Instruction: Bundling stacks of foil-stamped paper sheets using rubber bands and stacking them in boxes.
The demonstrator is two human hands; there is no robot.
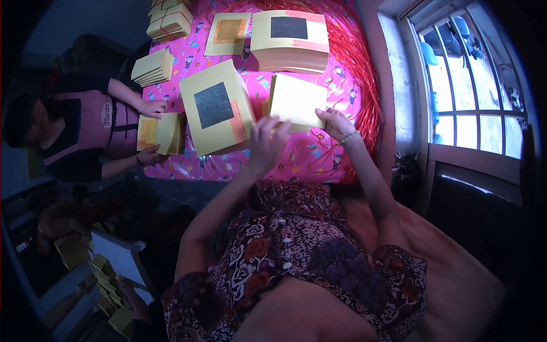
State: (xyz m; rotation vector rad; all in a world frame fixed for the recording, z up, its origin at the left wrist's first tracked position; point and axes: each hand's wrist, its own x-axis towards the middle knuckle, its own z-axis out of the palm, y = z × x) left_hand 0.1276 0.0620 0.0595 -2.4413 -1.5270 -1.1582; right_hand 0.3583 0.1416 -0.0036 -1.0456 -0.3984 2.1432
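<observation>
A pale yellow stack of paper sheets (pixel 298 101) lies in front of me at the table's right part. My right hand (pixel 337 123) grips its lower right corner, thumb on top. By the lower left corner is my left hand (pixel 268 142), fingers apart and slightly blurred; whether they touch the paper I cannot tell. Left of it sits a large yellow paper stack (pixel 242 117) with a dark square and a reddish patch on top. Beyond lie another thick paper stack (pixel 289 48) with a dark square and a thinner one (pixel 217 45) with a golden square.
Red plastic strands (pixel 364 80) run along the right side of the pink patterned tablecloth (pixel 296 162). Tied paper bundles (pixel 170 24) and a fanned stack (pixel 154 66) stand far left. At left a co-worker (pixel 85 119) holds yellow papers (pixel 160 134). Lower left, another person handles paper bundles (pixel 105 279).
</observation>
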